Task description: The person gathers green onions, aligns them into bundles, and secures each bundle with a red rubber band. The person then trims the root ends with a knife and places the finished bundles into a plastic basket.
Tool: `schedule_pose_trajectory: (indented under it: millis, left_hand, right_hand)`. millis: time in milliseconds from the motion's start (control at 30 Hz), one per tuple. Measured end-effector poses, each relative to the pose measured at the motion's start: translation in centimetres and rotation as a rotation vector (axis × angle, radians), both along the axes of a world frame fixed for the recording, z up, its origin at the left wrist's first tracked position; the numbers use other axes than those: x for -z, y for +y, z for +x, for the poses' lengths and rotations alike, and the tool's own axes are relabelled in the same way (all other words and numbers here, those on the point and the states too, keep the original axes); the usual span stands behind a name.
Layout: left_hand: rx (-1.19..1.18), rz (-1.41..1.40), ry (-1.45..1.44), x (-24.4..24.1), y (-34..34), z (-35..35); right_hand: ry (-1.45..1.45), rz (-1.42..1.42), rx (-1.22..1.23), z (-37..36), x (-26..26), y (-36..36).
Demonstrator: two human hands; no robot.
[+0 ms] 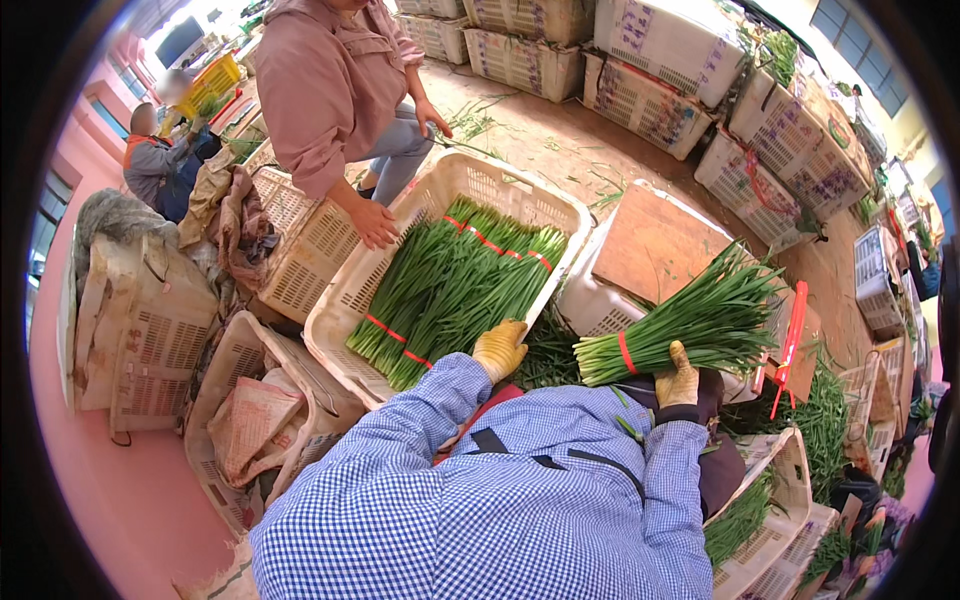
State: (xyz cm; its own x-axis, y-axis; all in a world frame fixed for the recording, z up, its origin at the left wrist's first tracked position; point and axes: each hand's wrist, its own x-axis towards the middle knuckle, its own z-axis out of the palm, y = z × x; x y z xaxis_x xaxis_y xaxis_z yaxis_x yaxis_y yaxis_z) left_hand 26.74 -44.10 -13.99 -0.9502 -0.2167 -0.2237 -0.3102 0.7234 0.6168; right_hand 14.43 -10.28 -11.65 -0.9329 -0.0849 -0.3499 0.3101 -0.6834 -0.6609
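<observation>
My right hand (677, 381), in a yellowish work glove, holds a bundle of garlic chives (686, 315) tied near its pale cut ends with a red band. The leafy tips point away to the right. My left hand (500, 351), gloved too, grips the near rim of a white plastic crate (551, 196). Inside that crate lie several banded chive bundles (457, 277), packed side by side with red bands showing at both ends. The fingers of my left hand are partly hidden behind the glove's back.
A co-worker in a pink jacket (319, 90) stands at the crate's far left, one hand by its rim. A wooden board (652, 244) tops a white crate at right, near red strips (790, 345). Loose chives (810, 420) lie further right. Stacked crates (637, 105) line the back.
</observation>
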Motion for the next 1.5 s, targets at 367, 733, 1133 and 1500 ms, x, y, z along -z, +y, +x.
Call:
schedule_pose_trajectory:
  millis: [367,733,1133,1500]
  left_hand:
    - [-0.026,0.051,0.022,0.9,-0.4,0.1]
    - [-0.237,0.172,0.172,4.3,-2.8,-0.4]
    - [-0.478,0.111,-0.034,9.0,-8.1,-0.9]
    - [-0.221,-0.195,-0.598,6.3,-13.3,-11.9]
  right_hand:
    - [0.004,-0.012,-0.008,-0.2,0.4,0.1]
    - [0.026,0.013,-0.025,0.1,-0.3,-0.3]
    - [0.032,0.081,-0.02,-0.4,0.2,-0.4]
    - [-0.005,0.081,-0.029,-0.1,0.4,-0.1]
